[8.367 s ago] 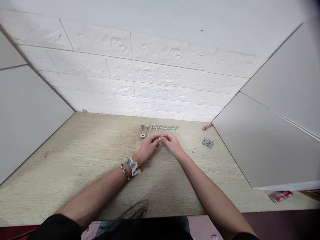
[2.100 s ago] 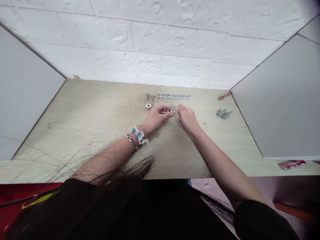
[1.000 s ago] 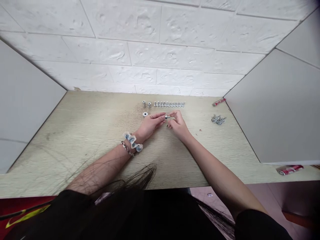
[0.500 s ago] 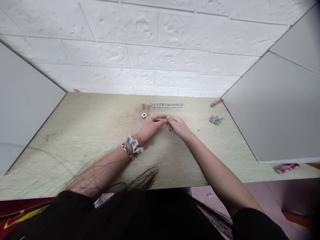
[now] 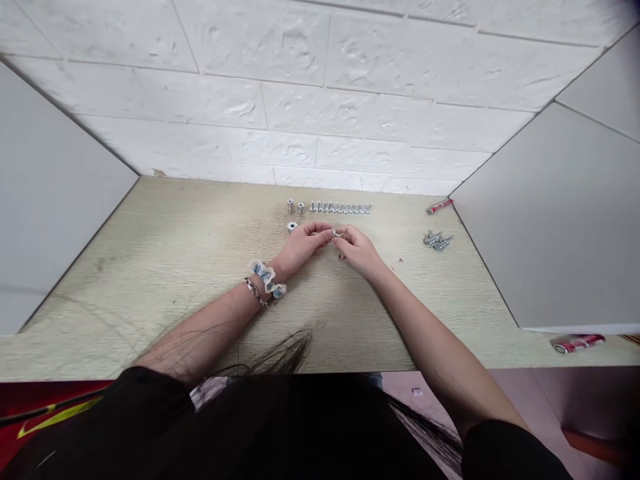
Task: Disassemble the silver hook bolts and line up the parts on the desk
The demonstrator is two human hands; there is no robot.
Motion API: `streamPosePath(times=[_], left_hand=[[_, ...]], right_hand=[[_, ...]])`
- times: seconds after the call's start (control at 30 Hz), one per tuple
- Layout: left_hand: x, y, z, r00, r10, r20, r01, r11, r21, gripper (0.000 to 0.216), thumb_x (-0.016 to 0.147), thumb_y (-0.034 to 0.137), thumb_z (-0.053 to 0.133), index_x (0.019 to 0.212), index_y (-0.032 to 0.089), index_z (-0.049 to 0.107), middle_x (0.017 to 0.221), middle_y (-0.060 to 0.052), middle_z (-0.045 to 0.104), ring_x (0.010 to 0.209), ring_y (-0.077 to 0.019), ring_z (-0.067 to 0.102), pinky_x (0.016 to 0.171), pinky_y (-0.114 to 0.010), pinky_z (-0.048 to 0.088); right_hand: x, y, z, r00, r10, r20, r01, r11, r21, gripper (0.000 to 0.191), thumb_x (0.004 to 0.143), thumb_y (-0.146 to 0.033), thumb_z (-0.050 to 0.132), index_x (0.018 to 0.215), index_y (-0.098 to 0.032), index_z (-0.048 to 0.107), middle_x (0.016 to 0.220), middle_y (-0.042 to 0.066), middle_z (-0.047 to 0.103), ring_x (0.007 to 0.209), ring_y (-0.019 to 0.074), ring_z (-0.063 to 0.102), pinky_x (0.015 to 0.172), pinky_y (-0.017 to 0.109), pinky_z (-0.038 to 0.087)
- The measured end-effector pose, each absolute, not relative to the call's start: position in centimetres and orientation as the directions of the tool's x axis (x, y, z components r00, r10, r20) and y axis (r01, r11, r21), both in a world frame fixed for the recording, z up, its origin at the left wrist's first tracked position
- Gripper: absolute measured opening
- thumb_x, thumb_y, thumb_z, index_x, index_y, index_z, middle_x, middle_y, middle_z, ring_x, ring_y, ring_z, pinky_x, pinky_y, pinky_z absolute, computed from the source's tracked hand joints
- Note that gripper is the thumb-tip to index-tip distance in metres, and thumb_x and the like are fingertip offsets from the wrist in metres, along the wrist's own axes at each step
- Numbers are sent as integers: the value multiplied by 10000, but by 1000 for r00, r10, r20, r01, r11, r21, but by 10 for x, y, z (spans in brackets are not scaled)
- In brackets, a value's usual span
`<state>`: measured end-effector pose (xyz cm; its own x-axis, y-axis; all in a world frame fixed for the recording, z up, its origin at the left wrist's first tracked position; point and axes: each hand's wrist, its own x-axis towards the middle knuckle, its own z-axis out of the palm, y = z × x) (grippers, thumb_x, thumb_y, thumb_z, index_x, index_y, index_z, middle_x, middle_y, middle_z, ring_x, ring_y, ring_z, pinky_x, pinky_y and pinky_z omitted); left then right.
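Observation:
My left hand [image 5: 304,245] and my right hand [image 5: 361,252] meet over the middle of the table. Their fingertips pinch a small silver bolt [image 5: 335,233] between them; fingers cover part of it, and any smaller part on it is too small to make out. Just beyond my left fingers lies a silver ring-shaped piece [image 5: 293,227] with a dark hole, partly covered by the hand. Behind it stand two short stacks of metal rings, a left stack [image 5: 291,207] and a right stack [image 5: 301,209]. A row of bolts [image 5: 341,208] stands upright to their right.
A loose pile of bolts [image 5: 438,241] lies on the right of the table [image 5: 200,227]. Red cylinders rest by the right panel [image 5: 540,220]: one at the back [image 5: 439,206], another near the front edge [image 5: 580,343]. A white brick-patterned wall [image 5: 320,113] closes the back.
The view has shifted slightly. My right fingers have changed their grip and the bolt shows more between the fingertips. My left hand now covers more of the ring-shaped piece.

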<state>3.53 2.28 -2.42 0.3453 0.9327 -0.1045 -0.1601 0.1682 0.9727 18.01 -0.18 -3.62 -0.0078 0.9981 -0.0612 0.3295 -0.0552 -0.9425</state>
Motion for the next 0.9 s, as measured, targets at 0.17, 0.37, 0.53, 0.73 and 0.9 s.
streamPosePath(times=[0.17,0.37,0.53,0.73,0.9], left_hand=[[35,24,-25,356,928,-110,-225,199,954,269,603,310,741,749,136,596,713,19,581,678,-75,527,700,-237,426],[35,25,-28,367,927,-81,-250,182,951,274,618,283,741,786,136,582,733,15,593,686,-70,538,715,-239,433],[35,23,-26,389,921,12,-223,81,971,350,611,236,747,913,136,600,850,-17,641,780,-97,582,789,-276,447],[34,22,-25,439,898,18,-163,60,985,355,636,293,730,937,122,647,836,-47,678,780,-137,602,811,-328,447],[35,22,-26,404,915,6,-175,71,982,328,616,297,743,862,124,611,774,-26,657,730,-122,590,764,-305,436]], right_hand=[[181,-2,-37,-20,999,-43,353,-33,-935,221,738,-309,491,925,-198,522,624,-59,523,530,83,454,516,215,356],[179,-4,-34,-27,999,-39,275,-31,-961,369,803,-541,434,783,-183,521,637,-24,523,492,74,433,468,212,345],[179,-3,-31,-17,990,-139,197,-133,-971,555,787,-672,369,590,-168,489,507,-11,455,429,69,391,432,219,328],[182,-1,-30,-88,982,-170,160,-154,-975,515,745,-659,465,598,-166,502,502,-17,459,431,67,387,425,217,321],[181,-2,-27,-102,987,-126,170,-108,-980,425,754,-580,487,655,-168,515,579,-15,498,439,59,387,418,215,317]])
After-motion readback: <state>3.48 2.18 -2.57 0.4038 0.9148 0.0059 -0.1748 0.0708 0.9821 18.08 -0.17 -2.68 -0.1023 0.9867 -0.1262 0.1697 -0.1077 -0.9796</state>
